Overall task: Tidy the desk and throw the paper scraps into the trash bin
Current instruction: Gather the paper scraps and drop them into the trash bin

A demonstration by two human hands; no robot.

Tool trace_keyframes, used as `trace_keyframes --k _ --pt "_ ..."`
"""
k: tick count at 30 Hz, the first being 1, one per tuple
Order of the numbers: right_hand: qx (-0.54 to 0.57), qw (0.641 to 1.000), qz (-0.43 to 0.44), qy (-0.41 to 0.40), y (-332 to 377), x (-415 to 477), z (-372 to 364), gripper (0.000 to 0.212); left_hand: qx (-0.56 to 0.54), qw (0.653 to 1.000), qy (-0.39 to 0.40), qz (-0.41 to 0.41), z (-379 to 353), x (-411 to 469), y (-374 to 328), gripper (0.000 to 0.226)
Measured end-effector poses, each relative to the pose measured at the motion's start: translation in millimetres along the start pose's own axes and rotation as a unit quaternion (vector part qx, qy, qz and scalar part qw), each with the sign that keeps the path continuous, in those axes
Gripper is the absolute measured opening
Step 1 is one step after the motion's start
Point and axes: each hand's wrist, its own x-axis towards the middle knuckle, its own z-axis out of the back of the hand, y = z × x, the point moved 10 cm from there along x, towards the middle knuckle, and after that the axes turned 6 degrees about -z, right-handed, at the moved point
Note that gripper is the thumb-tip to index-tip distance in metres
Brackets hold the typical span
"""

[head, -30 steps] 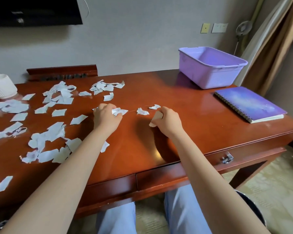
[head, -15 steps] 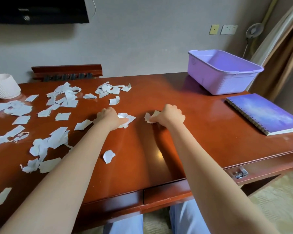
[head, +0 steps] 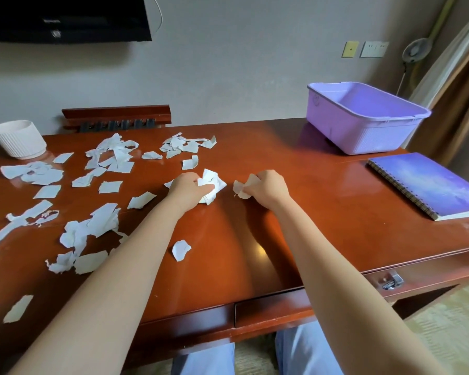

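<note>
Bench (head: 322,212) is filling most of the view, and my two bare arms are reaching across it. Purple bin (head: 374,136) is sitting at the far right corner, open side up. Blue notebook (head: 428,185) is lying flat in front of it by the right edge, not touching it. Torn paper scraps (head: 103,220) are lying all over the left half, well apart from the bin. White ribbed pot (head: 18,139) is standing at the far left corner.

Mid-bench, my left hand (head: 186,189) is curling round a crumpled bunch of white scraps (head: 211,184) and gripping it. My right hand (head: 267,186) is sitting just beside it, not touching, pinching a few torn pieces (head: 241,188) in curled fingers. I can't tell if those pieces are touching the bench.

One loose scrap (head: 181,249) is lying between my forearms, nearer the left one. A lone strip (head: 18,308) is lying near the front left edge.
</note>
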Motion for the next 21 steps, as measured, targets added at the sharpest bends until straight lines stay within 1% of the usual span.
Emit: trace_keyframes --k 2,4,7,9,10,12,13,14,17,21 --pt "0.082 0.997 -0.01 -0.003 -6 -2 4 0.026 -0.038 0.999 -0.011 0.009 2 -4 -1 0.049" --pt "0.164 0.986 -0.011 -0.008 -12 -8 10 0.028 -0.1 0.995 -0.022 0.016 3 -10 -3 0.049" --pt "0.247 0.968 0.01 -0.031 -24 -19 30 0.022 -0.191 0.981 -0.033 0.004 3 -22 -14 0.049" --pt "0.281 0.958 0.025 -0.05 -34 -27 46 0.014 -0.228 0.973 -0.025 -0.031 0 -33 -35 0.046" --pt "0.297 0.953 0.028 -0.058 -41 -32 54 0.011 -0.243 0.968 -0.022 -0.052 -2 -41 -48 0.039" --pt "0.328 0.941 0.033 -0.074 -58 -44 71 0.012 -0.266 0.961 -0.008 -0.073 -12 -56 -71 0.014" --pt "0.343 0.935 0.038 -0.082 -67 -51 80 0.014 -0.277 0.957 0.002 -0.085 -19 -63 -83 0.015" --pt "0.358 0.928 0.039 -0.091 -78 -58 88 0.015 -0.284 0.953 0.014 -0.1 -25 -72 -97 0.021" --pt "0.387 0.913 0.032 -0.123 -117 -80 116 0.016 -0.303 0.94 0.053 -0.144 -51 -93 -136 0.015" --pt "0.412 0.891 0.002 -0.191 -181 -107 157 0.018 -0.311 0.924 0.106 -0.193 -92 -122 -188 0.022"
